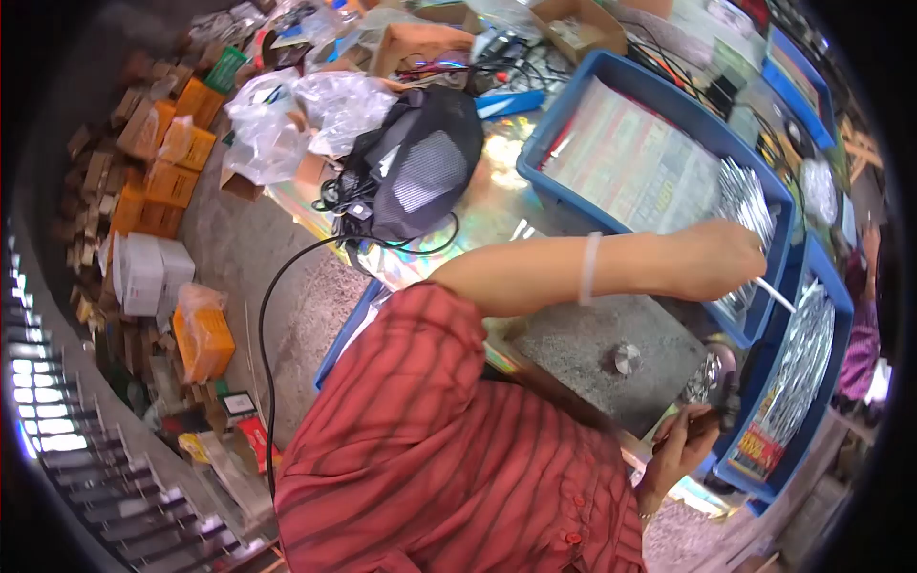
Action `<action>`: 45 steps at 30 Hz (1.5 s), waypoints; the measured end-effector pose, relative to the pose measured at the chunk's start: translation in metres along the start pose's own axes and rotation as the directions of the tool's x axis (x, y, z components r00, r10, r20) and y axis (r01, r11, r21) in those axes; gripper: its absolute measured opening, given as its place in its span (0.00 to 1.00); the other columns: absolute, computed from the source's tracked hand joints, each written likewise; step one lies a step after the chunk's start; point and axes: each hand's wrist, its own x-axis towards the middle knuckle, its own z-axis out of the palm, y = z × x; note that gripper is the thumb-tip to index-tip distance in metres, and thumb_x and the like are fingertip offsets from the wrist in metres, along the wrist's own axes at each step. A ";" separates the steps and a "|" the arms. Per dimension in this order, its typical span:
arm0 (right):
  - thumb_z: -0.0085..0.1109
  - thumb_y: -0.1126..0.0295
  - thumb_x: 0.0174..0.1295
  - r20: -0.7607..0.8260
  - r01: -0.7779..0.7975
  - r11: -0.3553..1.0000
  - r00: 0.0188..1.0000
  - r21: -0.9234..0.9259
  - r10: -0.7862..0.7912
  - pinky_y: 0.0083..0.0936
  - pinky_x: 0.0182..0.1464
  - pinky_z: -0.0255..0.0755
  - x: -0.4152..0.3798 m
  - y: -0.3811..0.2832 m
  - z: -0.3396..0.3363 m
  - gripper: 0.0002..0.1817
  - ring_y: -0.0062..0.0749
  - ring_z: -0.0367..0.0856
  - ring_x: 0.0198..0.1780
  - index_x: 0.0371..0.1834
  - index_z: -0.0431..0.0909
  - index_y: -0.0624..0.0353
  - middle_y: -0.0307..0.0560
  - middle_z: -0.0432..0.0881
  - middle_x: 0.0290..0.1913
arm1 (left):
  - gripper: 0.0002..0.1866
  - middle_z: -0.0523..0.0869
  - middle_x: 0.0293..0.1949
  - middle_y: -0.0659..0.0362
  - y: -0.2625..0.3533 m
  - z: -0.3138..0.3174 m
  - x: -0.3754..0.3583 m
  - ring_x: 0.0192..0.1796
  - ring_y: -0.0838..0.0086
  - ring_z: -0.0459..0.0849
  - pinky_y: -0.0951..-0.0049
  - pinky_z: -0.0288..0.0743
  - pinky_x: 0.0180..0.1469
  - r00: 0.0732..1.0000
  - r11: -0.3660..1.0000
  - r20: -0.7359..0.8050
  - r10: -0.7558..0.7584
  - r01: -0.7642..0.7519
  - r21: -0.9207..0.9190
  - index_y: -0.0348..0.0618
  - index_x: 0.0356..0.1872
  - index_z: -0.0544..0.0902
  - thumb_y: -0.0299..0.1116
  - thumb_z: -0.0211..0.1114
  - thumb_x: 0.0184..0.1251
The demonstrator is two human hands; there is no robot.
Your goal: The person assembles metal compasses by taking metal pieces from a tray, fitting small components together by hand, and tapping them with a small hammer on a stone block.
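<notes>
My left hand (731, 256), wearing a pale band on the wrist, is closed above the edge of a blue tray. A thin pale rod (776, 294) sticks out of its fist. Below it, my right hand (680, 441) has its fingers curled beside a dark, blurred part (731, 401); what it grips is hidden. Between the hands lies a grey metal plate (611, 355) bearing a round metal knob (626, 358). Thin silvery strips (798, 358) fill a second blue tray (833, 382), close to both hands.
The large blue tray (573, 81) holds plastic-covered packs (630, 158) and more silvery strips (745, 196). A black mesh bag (430, 158) with a cable stands on the shiny table cover. Orange boxes (177, 181) are stacked at left. Another person's purple sleeve (863, 349) shows at far right.
</notes>
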 end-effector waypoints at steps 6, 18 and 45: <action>0.59 0.82 0.53 -0.119 -0.194 0.967 0.969 0.164 0.215 0.11 0.15 0.55 0.012 -0.031 0.008 0.17 0.13 0.65 0.18 0.44 0.67 0.59 0.42 0.74 0.29 | 0.10 0.81 0.32 0.53 0.063 -0.039 -0.072 0.34 0.61 0.81 0.67 0.73 0.35 0.971 0.886 -0.083 -0.223 0.166 -0.433 0.36 0.40 0.80 0.20 0.61 0.55; 0.63 0.75 0.56 0.189 -0.353 0.780 0.935 0.516 0.299 0.12 0.12 0.49 0.013 -0.032 0.016 0.16 0.12 0.58 0.12 0.46 0.71 0.66 0.48 0.77 0.25 | 0.13 0.82 0.31 0.53 0.095 -0.023 -0.122 0.31 0.67 0.81 0.74 0.73 0.32 0.930 0.817 0.105 -0.352 0.360 -0.451 0.36 0.41 0.82 0.15 0.61 0.54; 0.54 0.71 0.63 0.338 -0.492 0.857 0.841 0.152 0.422 0.21 0.16 0.59 -0.003 0.005 0.022 0.11 0.20 0.66 0.15 0.47 0.69 0.52 0.38 0.77 0.25 | 0.10 0.81 0.35 0.53 0.098 -0.012 -0.142 0.38 0.61 0.80 0.66 0.72 0.41 0.964 0.589 -0.028 -0.265 0.139 -0.796 0.38 0.44 0.80 0.30 0.58 0.66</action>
